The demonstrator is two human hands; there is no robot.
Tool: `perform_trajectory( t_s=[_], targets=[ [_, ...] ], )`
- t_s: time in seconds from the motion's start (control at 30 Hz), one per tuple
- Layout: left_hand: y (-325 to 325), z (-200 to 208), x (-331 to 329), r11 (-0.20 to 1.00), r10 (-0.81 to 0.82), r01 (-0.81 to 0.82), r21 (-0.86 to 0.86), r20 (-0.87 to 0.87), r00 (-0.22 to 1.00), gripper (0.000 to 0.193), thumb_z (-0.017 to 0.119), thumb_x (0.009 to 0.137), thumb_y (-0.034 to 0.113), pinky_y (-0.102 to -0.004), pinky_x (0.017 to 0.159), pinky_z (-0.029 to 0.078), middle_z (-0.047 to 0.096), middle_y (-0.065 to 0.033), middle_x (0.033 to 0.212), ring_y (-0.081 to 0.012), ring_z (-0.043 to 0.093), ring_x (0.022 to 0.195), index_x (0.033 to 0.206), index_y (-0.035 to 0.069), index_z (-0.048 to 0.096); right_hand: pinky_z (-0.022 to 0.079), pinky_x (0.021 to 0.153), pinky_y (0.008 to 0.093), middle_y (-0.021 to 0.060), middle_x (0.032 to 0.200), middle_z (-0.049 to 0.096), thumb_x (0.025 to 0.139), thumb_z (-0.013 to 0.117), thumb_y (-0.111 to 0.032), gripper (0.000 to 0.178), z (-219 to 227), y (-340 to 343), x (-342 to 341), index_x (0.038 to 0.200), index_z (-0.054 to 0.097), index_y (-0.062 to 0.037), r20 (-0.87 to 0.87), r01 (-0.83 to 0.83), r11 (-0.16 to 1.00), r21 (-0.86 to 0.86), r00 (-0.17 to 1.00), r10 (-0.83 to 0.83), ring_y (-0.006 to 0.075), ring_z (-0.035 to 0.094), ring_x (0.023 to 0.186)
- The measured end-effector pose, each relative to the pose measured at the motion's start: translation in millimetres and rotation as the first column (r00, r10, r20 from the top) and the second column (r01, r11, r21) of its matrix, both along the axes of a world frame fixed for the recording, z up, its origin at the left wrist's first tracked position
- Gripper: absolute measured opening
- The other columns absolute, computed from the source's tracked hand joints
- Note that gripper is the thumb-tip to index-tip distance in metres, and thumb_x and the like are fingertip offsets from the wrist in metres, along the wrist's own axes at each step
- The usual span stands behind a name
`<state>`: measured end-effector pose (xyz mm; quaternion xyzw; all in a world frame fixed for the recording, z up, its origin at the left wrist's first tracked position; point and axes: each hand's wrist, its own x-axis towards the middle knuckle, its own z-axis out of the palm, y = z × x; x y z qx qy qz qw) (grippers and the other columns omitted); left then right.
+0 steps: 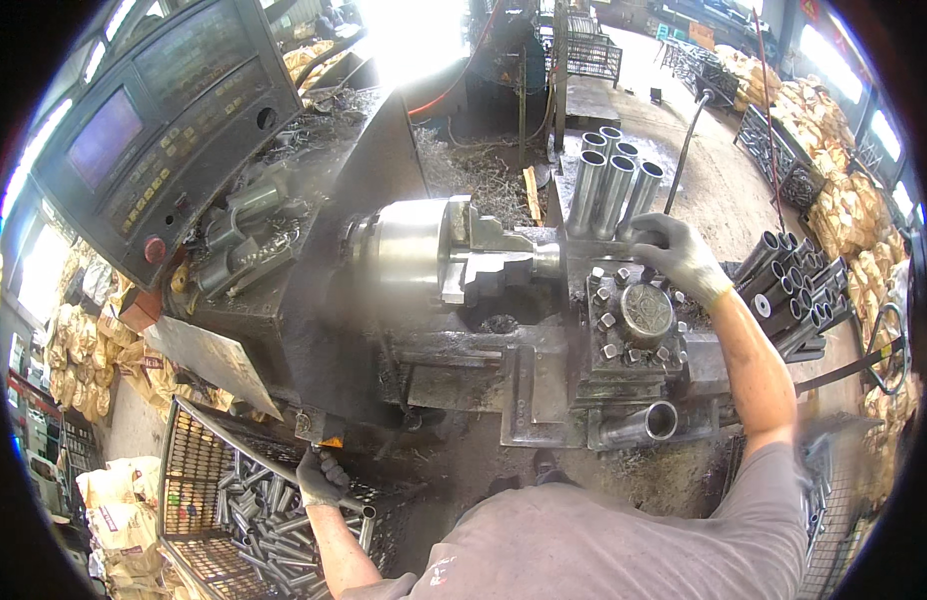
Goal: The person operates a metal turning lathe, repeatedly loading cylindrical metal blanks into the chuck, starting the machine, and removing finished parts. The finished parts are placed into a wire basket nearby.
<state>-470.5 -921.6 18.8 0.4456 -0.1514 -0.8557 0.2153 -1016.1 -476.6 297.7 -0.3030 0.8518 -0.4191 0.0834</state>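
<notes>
My right hand (681, 257), in a pale glove, reaches over the tool post (646, 312) with fingers curved and thumb apart, nothing visible between them. It is next to several upright metal tubes (616, 185) standing behind the post. Down at the left, my gloved left hand (322, 478) has curled fingers above the rim of a mesh basket (189, 500) full of short cut tubes (274, 530). Whatever those fingers hold, if anything, is hidden. Ahead of me, the lathe chuck (414, 245) has stepped jaws (489, 265), with a short metal piece (547, 260) at their right.
A control panel (149, 150) with a screen and red button stands at left. One wide tube (644, 425) lies below the tool post. More tubes (794, 290) are stacked at right. A thin rod (689, 150) rises behind my right hand. Brown sacks (124, 510) lie at left.
</notes>
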Motion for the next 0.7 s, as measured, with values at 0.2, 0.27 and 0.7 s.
perform_trajectory(
  t_s=[0.2,0.27,0.7],
  targets=[
    [28.9,-9.9,-29.9,0.810,0.294,-0.107,-0.576,0.241,0.925,0.039,0.054,0.110,0.049,-0.0295,0.044,0.037,0.048,0.0036,0.067,-0.0110,0.042,0.050,0.086,0.017,0.053,0.059,0.094,0.0312,0.0123,0.114,0.078,0.097,0.072,-0.007,0.039,6.7,63.4,50.5,0.135,0.067,0.0032,0.072,0.240,0.915,-0.325,0.971,-0.229,0.0182,0.074,0.102],
    [29.6,-4.1,-22.2,0.823,0.267,-0.091,-0.561,0.240,0.933,0.035,0.057,0.109,0.047,-0.0299,0.047,0.043,0.054,0.0001,0.073,-0.0122,0.048,0.055,0.102,0.013,0.059,0.059,0.092,0.0305,0.0120,0.112,0.077,0.097,0.075,-0.010,0.039,-8.0,83.2,60.0,0.133,0.068,0.0039,0.075,0.297,0.868,-0.397,0.953,-0.292,0.0179,0.074,0.099],
    [-75.7,354.2,-213.2,-0.339,0.760,0.787,-0.516,0.342,0.552,0.071,0.057,0.103,0.032,-0.0519,0.091,0.059,0.075,-0.0304,0.112,-0.0454,0.075,0.102,0.164,0.008,0.028,0.057,0.090,0.0290,0.0115,0.112,0.076,0.097,0.074,-0.005,0.033,-148.6,224.6,186.9,0.128,0.070,0.0053,0.054,0.610,0.742,-0.277,0.781,-0.622,0.0145,0.070,0.097]
  ],
)
